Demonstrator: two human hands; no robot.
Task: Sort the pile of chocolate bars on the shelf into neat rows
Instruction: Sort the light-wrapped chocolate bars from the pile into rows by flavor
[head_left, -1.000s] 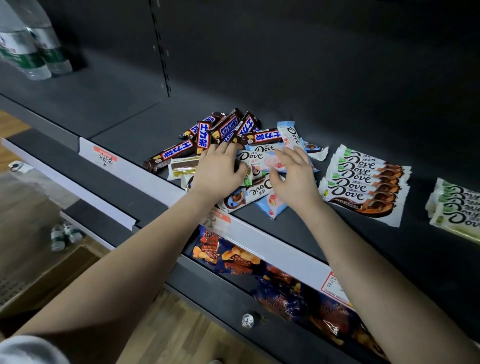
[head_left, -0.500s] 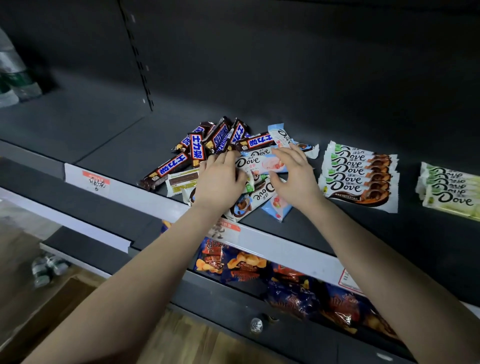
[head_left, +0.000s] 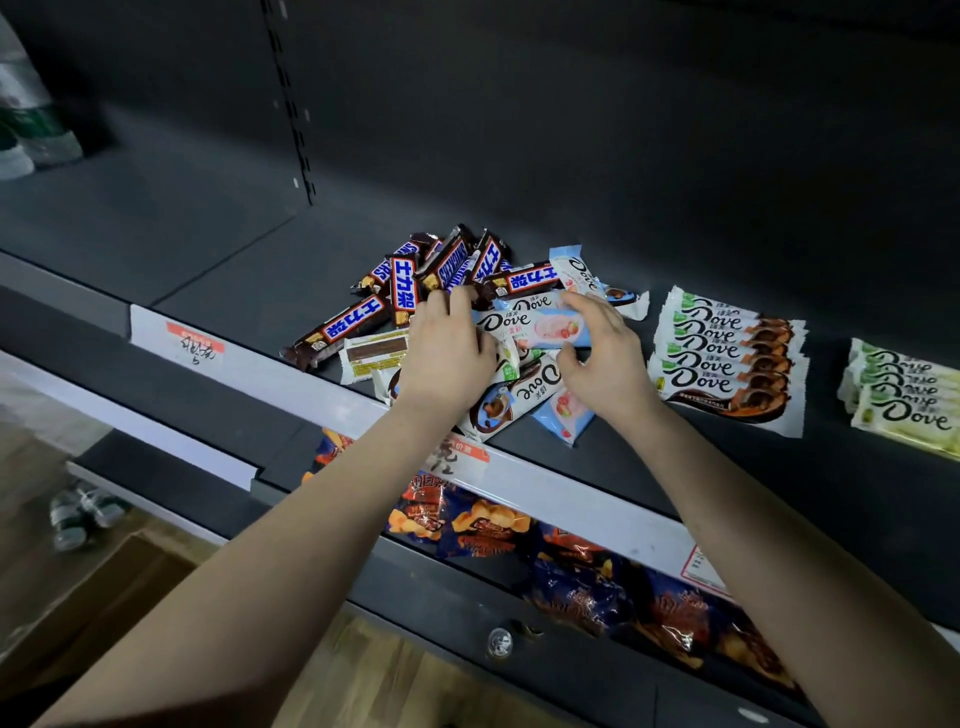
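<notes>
The pile of chocolate bars lies at the centre of the frame on a dark grey shelf, just behind the white price strip along the shelf's front edge. Brown bars with blue lettering make up the left and rear of the pile and point in several directions. White and pale blue bars overlap at its right and front.

The 2 hands meet over the pile. The left hand curls its fingers over the left end of a pink and blue bar. The right hand pinches the right end of the same bar, with the fingers on top and the thumb below. This bar lies roughly level across the top of the pile.

To the right of the pile, apart from it, a row of white bars with brown ends lies overlapped and aligned. A second row, of pale green bars, lies at the right edge of the frame.

Below the shelf, bags of snacks fill a lower shelf. Bottles stand at the upper left, blurred.
</notes>
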